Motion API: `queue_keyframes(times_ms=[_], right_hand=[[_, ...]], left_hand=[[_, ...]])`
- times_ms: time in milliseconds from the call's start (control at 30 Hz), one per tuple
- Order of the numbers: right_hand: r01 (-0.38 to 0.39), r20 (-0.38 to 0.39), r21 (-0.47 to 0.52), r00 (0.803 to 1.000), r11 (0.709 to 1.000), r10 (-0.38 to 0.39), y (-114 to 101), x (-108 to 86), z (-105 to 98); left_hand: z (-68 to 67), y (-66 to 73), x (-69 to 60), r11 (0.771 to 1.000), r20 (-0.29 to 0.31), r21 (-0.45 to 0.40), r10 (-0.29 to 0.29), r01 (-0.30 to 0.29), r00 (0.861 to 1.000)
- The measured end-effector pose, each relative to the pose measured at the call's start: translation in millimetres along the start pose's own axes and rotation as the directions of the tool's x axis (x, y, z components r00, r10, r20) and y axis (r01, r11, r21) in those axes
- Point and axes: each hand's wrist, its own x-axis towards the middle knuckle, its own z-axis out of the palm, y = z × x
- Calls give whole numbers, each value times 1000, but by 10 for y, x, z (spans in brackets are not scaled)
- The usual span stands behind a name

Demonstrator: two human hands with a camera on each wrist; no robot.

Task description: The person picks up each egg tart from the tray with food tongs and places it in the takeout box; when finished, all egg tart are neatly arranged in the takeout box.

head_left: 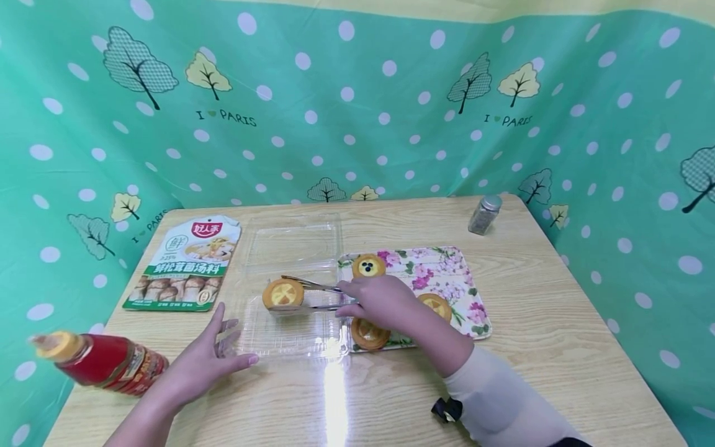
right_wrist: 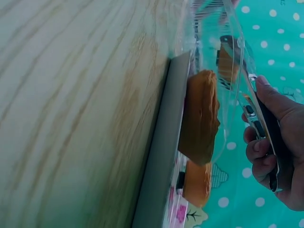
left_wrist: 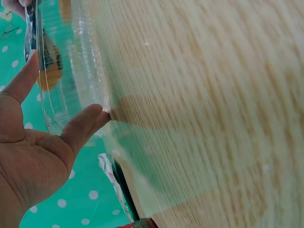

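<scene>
My right hand grips metal tongs, whose tips are around a round, tart-like pastry with a yellow patterned top. The pastry is at the clear plastic hinged container, whose lid lies opened toward the back. In the right wrist view, the tongs have dark handle parts, and the fingers curl round them. My left hand is spread at the container's left side, fingers extended; in the left wrist view its fingertips touch the clear wall.
A floral tray right of the container bears a blueberry-topped pastry and two others. A mushroom-pictured packet lies back left. A red squeeze bottle is beside my left forearm. A small shaker jar stands back right.
</scene>
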Motion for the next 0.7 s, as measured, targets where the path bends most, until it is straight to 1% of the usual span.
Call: queue_keyframes(times_ms=[233, 400, 533, 700], right_hand=[[38, -1, -34, 999, 999, -38, -94, 128, 37], [64, 13, -53, 998, 997, -63, -161, 222, 78], [67, 27, -60, 997, 996, -65, -217, 287, 88], [58, 29, -106, 998, 993, -55, -264, 358, 105]], left_hand=[[1, 2, -3, 1000, -5, -9, 27, -27, 1000], [6, 1, -14, 999, -5, -19, 37, -37, 999], [-2, 11, -18, 999, -3, -13, 40, -40, 999], [-7, 20, -22, 999, -6, 3, 43, -43, 999]])
